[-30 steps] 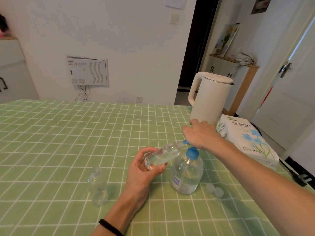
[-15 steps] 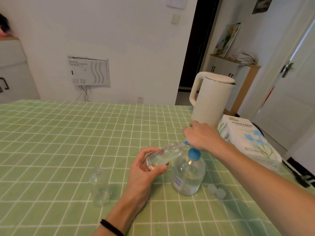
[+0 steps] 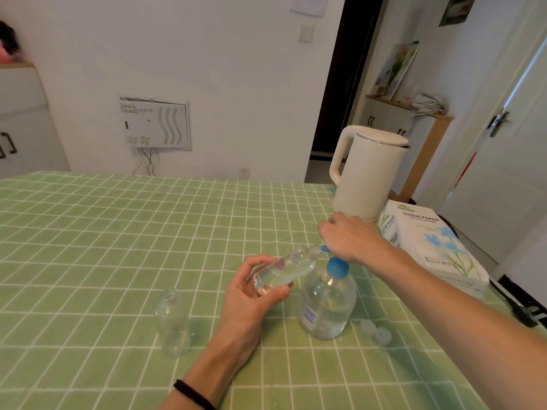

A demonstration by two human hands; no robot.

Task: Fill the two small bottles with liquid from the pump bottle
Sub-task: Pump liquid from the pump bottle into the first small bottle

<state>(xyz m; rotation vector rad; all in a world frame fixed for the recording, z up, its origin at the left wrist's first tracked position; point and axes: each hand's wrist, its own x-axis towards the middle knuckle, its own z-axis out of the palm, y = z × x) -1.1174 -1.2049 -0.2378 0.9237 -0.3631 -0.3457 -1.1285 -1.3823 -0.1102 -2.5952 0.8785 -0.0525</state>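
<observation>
Foreground, by descending size: table (image 3: 88, 232) under green checked cloth; white kettle (image 3: 367, 176) at far right edge, tissue box (image 3: 429, 241) just beside it. Pump bottle (image 3: 327, 303), upright right of centre, clear, partly full, blue collar, label low on its left side. Right hand (image 3: 352, 238) pressed down over pump head, fingers curled closed upon it; blue spout tip protruding at left of the hand. Left hand (image 3: 254, 294) gripping small bottle (image 3: 285, 269) by its base, tilted, neck raised to the spout tip and touching it, liquid pooled in the lower end. Black band (image 3: 192, 395) on left wrist. Second bottle (image 3: 174, 321), upright, uncapped, near left of the hand; fill level cannot be told. Two caps (image 3: 376, 332), pale, touching, on cloth just right of pump bottle.
</observation>
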